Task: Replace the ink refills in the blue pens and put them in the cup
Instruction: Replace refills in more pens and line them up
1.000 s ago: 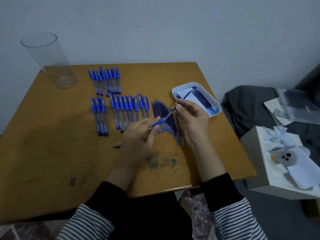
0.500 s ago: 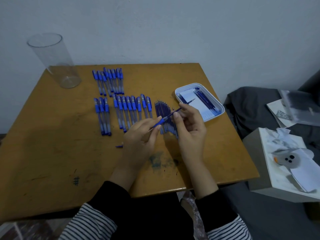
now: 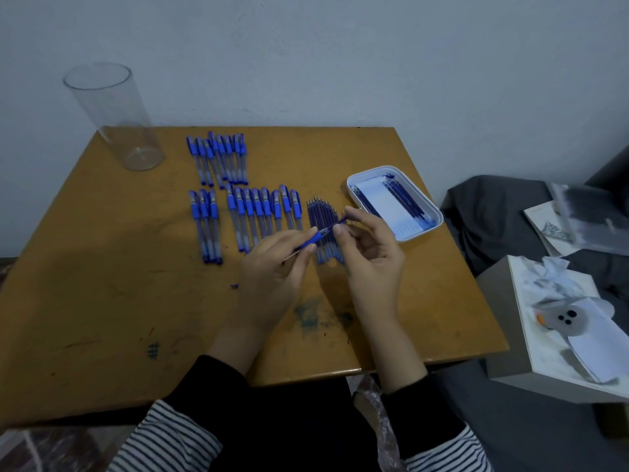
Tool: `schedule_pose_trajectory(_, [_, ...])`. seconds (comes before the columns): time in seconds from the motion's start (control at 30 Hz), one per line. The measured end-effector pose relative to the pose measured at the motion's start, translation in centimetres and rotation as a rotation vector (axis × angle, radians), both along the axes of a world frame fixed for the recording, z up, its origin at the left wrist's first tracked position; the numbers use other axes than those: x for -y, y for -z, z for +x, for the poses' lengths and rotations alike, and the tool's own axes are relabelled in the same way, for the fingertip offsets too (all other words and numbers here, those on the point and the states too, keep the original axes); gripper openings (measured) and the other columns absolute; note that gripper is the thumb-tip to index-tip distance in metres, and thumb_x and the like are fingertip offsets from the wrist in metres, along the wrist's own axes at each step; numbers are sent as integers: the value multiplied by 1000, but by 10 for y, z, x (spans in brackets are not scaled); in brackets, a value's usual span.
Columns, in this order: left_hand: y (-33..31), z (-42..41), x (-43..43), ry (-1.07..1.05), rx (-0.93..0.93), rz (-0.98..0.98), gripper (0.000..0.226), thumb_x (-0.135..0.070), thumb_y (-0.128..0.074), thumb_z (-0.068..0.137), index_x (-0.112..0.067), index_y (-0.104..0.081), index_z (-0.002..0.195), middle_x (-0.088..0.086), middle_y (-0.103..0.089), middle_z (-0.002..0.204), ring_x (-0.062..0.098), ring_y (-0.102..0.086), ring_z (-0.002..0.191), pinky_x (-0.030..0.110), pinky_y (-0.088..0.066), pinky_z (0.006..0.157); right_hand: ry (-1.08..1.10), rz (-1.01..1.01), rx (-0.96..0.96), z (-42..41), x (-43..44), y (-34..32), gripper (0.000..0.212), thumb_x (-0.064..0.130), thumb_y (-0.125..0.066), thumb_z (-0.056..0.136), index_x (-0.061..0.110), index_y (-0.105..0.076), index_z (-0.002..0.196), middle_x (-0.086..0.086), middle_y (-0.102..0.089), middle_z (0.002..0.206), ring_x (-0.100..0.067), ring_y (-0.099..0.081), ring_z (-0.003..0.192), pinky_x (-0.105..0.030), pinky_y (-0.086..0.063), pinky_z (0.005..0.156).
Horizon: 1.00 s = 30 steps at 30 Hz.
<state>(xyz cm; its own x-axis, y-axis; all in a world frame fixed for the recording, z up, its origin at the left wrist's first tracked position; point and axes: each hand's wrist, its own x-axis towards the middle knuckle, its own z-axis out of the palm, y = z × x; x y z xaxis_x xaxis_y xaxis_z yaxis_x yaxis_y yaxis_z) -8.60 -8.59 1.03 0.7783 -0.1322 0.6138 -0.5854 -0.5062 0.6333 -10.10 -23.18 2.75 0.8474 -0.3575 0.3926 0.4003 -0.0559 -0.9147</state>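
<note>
My left hand (image 3: 272, 267) grips a blue pen barrel (image 3: 315, 238) above the middle of the wooden table (image 3: 102, 301). My right hand (image 3: 371, 247) pinches a dark ink refill (image 3: 340, 221) whose lower end sits in the barrel's front. Several capped blue pens lie in a back row (image 3: 221, 158), a short left group (image 3: 206, 226) and a middle row (image 3: 262, 212). A bunch of loose refills (image 3: 321, 212) lies beneath my hands. The clear plastic cup (image 3: 115, 117) stands empty at the back left corner.
A white tray (image 3: 432, 212) holding several refills sits at the table's right edge. A small blue piece (image 3: 234, 286) lies left of my left wrist. Off the table to the right are a grey cloth (image 3: 493, 219), papers and a white box (image 3: 544, 335).
The refill has slid further into the barrel, and my right hand's fingers have closed in toward my left hand. The camera view has shifted slightly.
</note>
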Motion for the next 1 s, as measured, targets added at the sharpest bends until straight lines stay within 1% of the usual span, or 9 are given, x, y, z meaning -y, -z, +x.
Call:
schedule_pose_trajectory(0.07, [-3,-2,-6,-17,-25,13,29,-14,-70,94,-12,-71,123,-2,-73,111,0,-62,102,14,-51,89,-3,-29,17,1,-3,-1,25,-1,-68,90,3,-67,114,-19,-62,112,-25,-65,98,-30,-55,84])
schedule_pose_trajectory(0.17, [-7,-8,-17,1,-42,3,30,-11,-72,92,-12,-71,122,-7,-70,110,0,-62,100,11,-50,86,-22,-87,35,1,-7,0,18,-1,-66,91,2,-69,109,-16,-64,108,-24,-64,101,-35,-54,87])
schedule_pose_trajectory(0.23, [-4,-12,-26,14,-21,-3,30,-12,-72,92,-12,-71,122,-10,-68,110,0,-63,99,14,-53,83,-43,-106,46,0,-12,0,15,-1,-64,92,3,-70,106,-12,-66,104,-23,-64,100,-35,-53,87])
schedule_pose_trajectory(0.37, [4,-14,-47,7,-32,-46,29,-18,-70,94,-12,-73,122,-3,-73,111,9,-70,98,34,-59,83,-99,-65,-50,-5,-27,2,17,2,-67,92,3,-69,109,-5,-69,100,-19,-66,94,-32,-54,84])
schedule_pose_trajectory(0.47, [3,-17,-57,1,7,-51,27,-16,-70,92,-12,-73,118,-7,-71,111,7,-68,101,31,-57,86,-145,-89,-85,-8,-39,4,17,5,-68,92,5,-69,108,-2,-71,98,-18,-67,94,-33,-56,84])
schedule_pose_trajectory(0.63, [5,-19,-73,-13,6,-25,25,-15,-71,91,-11,-74,116,-8,-70,110,7,-68,101,29,-57,87,-189,-162,-103,-11,-52,4,18,2,-63,94,2,-70,110,-3,-72,101,-12,-68,99,-22,-53,86])
schedule_pose_trajectory(0.8, [5,-25,-88,-18,-19,-28,25,-14,-71,91,-10,-75,115,-3,-73,108,4,-67,101,27,-57,88,-241,-123,-150,-15,-55,3,25,4,-60,96,9,-65,120,-3,-72,108,-16,-68,105,-30,-56,90])
schedule_pose_trajectory(0.9, [7,-29,-96,-27,-42,-44,25,-15,-72,91,-10,-75,115,-7,-72,108,5,-68,101,31,-58,86,-189,-241,-231,-16,-53,11,24,5,-60,95,11,-68,117,3,-71,107,-8,-66,104,-28,-55,92])
schedule_pose_trajectory(1.0, [10,-33,-104,-30,-63,-36,25,-15,-74,90,-10,-75,115,-5,-72,109,8,-69,102,33,-59,86,-127,-402,-265,-15,-49,19,22,7,-63,94,13,-71,114,7,-71,107,-1,-64,103,-21,-53,91])
